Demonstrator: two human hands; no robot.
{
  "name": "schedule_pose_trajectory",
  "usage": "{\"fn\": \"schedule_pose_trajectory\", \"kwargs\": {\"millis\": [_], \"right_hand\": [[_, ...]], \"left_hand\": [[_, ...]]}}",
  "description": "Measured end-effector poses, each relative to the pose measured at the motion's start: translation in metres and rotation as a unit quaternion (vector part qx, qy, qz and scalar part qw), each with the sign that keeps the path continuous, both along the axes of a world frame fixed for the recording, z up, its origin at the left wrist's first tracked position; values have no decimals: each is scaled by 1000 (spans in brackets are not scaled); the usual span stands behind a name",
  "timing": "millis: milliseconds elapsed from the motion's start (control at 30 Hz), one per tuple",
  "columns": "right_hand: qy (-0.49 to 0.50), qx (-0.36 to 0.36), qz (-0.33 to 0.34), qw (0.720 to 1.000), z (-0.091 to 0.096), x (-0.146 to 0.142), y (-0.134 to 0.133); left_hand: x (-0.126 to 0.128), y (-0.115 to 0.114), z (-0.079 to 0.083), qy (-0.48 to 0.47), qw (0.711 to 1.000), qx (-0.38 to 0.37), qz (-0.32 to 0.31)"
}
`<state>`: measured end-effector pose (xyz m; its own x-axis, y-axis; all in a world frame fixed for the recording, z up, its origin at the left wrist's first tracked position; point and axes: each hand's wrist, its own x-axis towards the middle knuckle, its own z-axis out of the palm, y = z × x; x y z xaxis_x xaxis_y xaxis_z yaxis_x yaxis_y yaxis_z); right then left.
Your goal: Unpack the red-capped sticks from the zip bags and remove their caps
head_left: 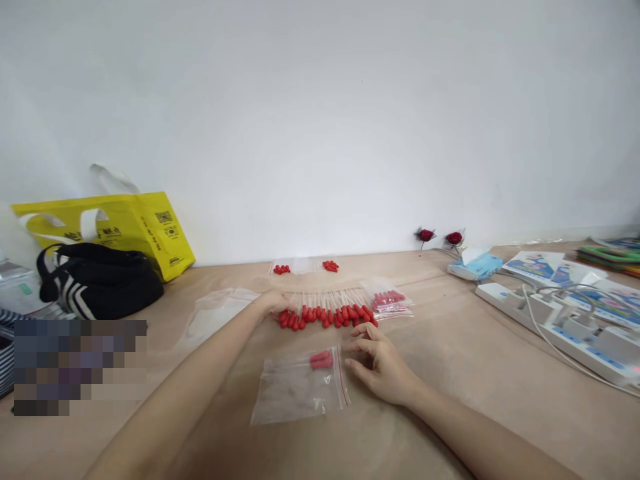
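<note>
A row of droppers (pixel 327 317) with red bulbs and thin clear stems lies across the table, bulbs toward me. At its left end is my left hand (pixel 273 303), touching or just beside the outermost droppers; its fingertips are partly hidden and blurred. My right hand (pixel 377 363) hovers near the row's right end, fingers curved and apart, holding nothing. Between my forearms lies a clear zip bag (pixel 295 393) with a few red bulbs showing inside at its upper right. Stacked filled zip bags (pixel 390 300) sit right of the row.
Against the wall lies another bag with red bulbs (pixel 281 269). Flat clear bags (pixel 215 310) are behind my left forearm. A yellow tote (pixel 165 233) and black bag (pixel 120 287) stand left. To the right are tissues (pixel 475 265), a corded power strip (pixel 565 333) and two roses (pixel 454 238).
</note>
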<state>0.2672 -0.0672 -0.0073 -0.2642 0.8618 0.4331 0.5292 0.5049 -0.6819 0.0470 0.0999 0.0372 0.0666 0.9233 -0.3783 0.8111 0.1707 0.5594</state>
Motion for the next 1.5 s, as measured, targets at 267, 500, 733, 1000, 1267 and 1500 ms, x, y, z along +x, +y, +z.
{"fn": "schedule_pose_trajectory", "kwargs": {"millis": [267,500,733,1000,1267,1500], "right_hand": [[-42,3,-10,999,-4,-2,2],[-72,18,-16,997,-4,-2,2],[-65,5,-14,998,-1,-5,1],[-51,4,-34,998,-4,-13,4],[-72,14,-60,996,-9,-17,11],[-98,-18,-70,993,-5,-22,9]], "left_hand": [[-12,-18,3,73,987,140,-11],[-32,-42,1,39,980,195,-10],[-29,-113,-12,-16,941,334,-57],[-18,-157,-30,-8,911,289,-294],[-20,-159,-22,55,900,264,-344],[-21,-159,-25,85,895,267,-346]]}}
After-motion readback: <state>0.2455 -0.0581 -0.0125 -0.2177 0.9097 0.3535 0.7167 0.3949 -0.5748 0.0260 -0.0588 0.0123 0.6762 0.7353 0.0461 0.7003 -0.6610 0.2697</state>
